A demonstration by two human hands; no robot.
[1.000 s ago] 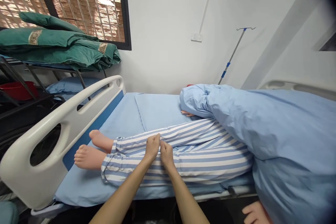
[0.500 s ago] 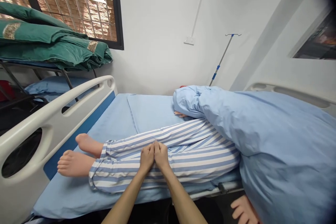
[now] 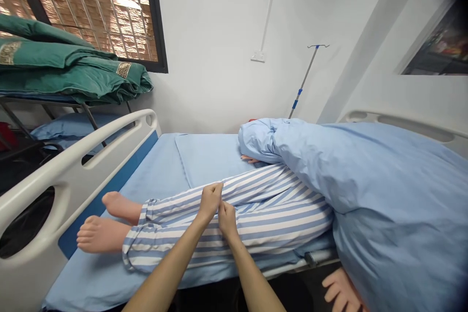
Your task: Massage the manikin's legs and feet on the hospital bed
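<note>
A mannequin lies on the bed in blue-and-white striped pyjama trousers [image 3: 281, 219], its bare feet [image 3: 104, 235] at the left. Over its legs, around the knees, are both my fists. My left hand [image 3: 211, 201] is a closed fist, slightly higher and farther forward than the other. My right hand [image 3: 227, 219] is likewise curled into a fist, just below and beside the left, the two touching or nearly so. Nothing shows in either fist. Whether they press on the trousers, I cannot tell. A light blue quilt [image 3: 383, 180] hides the upper body; one mannequin hand [image 3: 340, 288] hangs out at the bed's near side.
The bed's white footboard [image 3: 69, 178] stands at the left, with a blue sheet [image 3: 204, 156] over the mattress. Folded green quilts [image 3: 73, 73] lie on a rack under the barred window [image 3: 91, 5]. An IV pole [image 3: 305, 78] stands by the wall.
My left fist has risen and shifted forward, above the right one; before, both were level side by side. The right fist has dropped slightly. The view has shifted a little.
</note>
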